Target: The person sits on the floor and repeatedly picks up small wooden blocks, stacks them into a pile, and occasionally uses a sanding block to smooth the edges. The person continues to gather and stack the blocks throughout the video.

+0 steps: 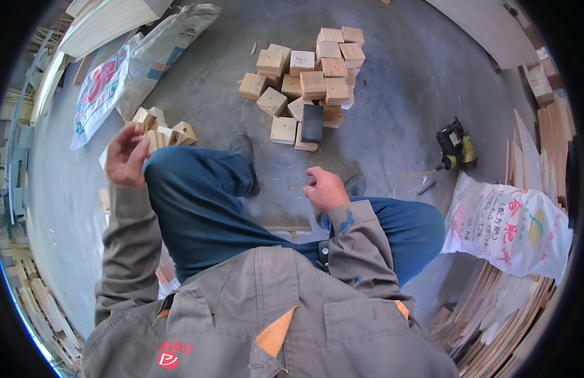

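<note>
My left hand (pixel 127 156) is raised beside my left knee, its fingers loosely bent and apart, with nothing visible in them. Close by it, a small heap of wooden blocks (pixel 183 132) lies on the floor, partly hidden by the hand and knee. Between my knees, my right hand (pixel 326 190) is held with its fingers curled in and the index finger toward the thumb. Whatever it may hold is too small to make out. Ahead of it stand several stacked wooden blocks (pixel 312 85). A dark rectangular block (pixel 312 123) leans at their near side.
A black and yellow-green power tool (pixel 455 143) with a hose lies on the floor to the right. A white printed sack (pixel 509 230) rests near stacked wood strips (pixel 499 309). Another sack (pixel 159 60) lies far left, beside pale boards (pixel 109 28).
</note>
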Demonstrator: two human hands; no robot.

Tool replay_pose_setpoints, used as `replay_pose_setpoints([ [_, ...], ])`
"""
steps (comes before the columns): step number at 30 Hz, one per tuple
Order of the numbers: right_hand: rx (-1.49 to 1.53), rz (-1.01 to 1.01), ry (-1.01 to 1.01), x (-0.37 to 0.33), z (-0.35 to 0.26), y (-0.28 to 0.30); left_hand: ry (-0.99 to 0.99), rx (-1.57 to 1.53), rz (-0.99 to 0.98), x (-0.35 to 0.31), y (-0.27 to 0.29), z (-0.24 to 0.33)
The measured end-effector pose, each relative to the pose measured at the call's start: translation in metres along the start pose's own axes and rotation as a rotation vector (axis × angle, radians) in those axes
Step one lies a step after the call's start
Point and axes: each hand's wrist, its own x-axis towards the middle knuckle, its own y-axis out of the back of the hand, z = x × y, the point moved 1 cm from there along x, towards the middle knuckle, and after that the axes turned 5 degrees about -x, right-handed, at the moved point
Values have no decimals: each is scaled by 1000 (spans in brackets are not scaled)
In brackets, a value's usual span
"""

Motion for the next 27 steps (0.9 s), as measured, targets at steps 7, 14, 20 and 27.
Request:
replay_pose_setpoints([
  [7, 52, 24, 41, -3, -19, 10, -14, 309, -559, 70, -162, -14],
  [14, 86, 82, 165, 4, -24, 9, -21, 898, -879, 60, -258, -182],
  [20, 237, 47, 147, 5, -36, 31, 107, 1077, -1017, 25, -298, -282],
  [27, 391, 9, 40, 16, -35, 48, 77, 1123, -1056, 28, -325, -325],
])
